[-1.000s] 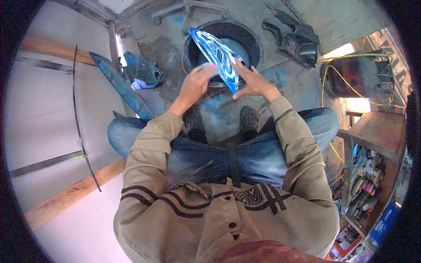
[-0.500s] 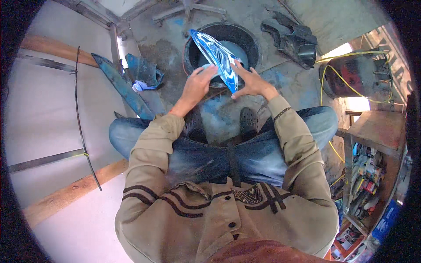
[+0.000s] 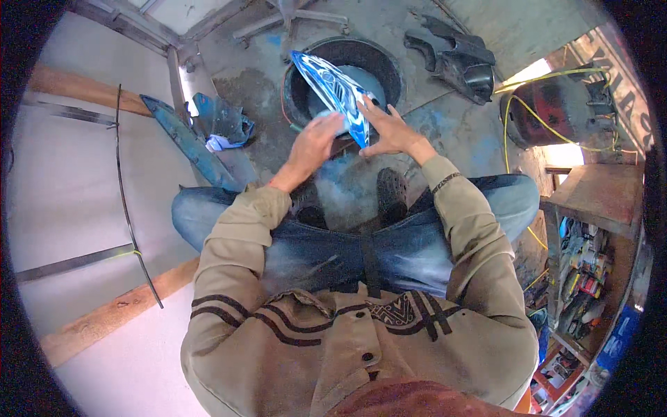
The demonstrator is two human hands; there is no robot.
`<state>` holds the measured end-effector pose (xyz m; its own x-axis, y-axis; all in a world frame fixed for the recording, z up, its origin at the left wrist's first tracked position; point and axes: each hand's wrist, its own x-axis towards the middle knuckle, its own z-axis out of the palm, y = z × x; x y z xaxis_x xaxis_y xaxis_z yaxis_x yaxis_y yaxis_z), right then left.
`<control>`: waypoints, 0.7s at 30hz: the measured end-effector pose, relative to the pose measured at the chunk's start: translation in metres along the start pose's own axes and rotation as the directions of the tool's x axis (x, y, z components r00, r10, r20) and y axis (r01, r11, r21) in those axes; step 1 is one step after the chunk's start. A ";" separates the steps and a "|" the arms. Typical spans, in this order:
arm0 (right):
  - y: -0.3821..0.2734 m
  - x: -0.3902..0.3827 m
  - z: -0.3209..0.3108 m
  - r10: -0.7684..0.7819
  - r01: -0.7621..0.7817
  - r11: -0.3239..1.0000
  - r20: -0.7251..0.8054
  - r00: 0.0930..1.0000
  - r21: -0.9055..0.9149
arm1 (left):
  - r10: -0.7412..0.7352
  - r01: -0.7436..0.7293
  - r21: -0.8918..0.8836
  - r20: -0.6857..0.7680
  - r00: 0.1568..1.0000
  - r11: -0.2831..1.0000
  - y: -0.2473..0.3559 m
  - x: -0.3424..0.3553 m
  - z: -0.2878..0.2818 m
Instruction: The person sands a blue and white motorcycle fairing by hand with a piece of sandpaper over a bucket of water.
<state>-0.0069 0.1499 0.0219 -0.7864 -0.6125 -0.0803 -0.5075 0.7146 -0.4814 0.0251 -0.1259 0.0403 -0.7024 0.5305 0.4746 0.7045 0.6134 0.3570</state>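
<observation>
A glossy blue-and-white fairing panel [image 3: 332, 85], long and pointed at both ends, slants over a round black tub [image 3: 397, 82]. My right hand [image 3: 393, 133] grips its near end, thumb by the lower tip and fingers along the right edge. Against the panel's left edge lies my left hand [image 3: 314, 144], fingers together over a small pale blue pad [image 3: 340, 124]. Most of that pad is covered by the fingers, so its kind is unclear. Greyish liquid [image 3: 361, 75] shows inside the tub, below the panel.
Black molded parts [image 3: 458, 59] lie beyond the tub to the right. A dark red-and-black drum [image 3: 549, 115] with a yellow hose stands further right, near a wooden shelf [image 3: 590, 198] of tools. Blue panels [image 3: 184, 139] lean at the left wall. My feet are close before the tub.
My left hand has slid down along the panel toward its near end. My right hand keeps its grip; the whole view has shifted slightly.
</observation>
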 end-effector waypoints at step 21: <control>0.004 -0.006 0.009 -0.137 0.128 0.989 -0.115 0.984 -0.080 | 0.126 -0.114 -0.074 0.189 0.974 0.991 0.006 -0.006 -0.004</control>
<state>-0.0014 0.1531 0.0128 -0.7446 -0.6617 0.0875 -0.6308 0.6548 -0.4164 0.0345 -0.1279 0.0430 -0.6143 0.7044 0.3556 0.7857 0.5039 0.3590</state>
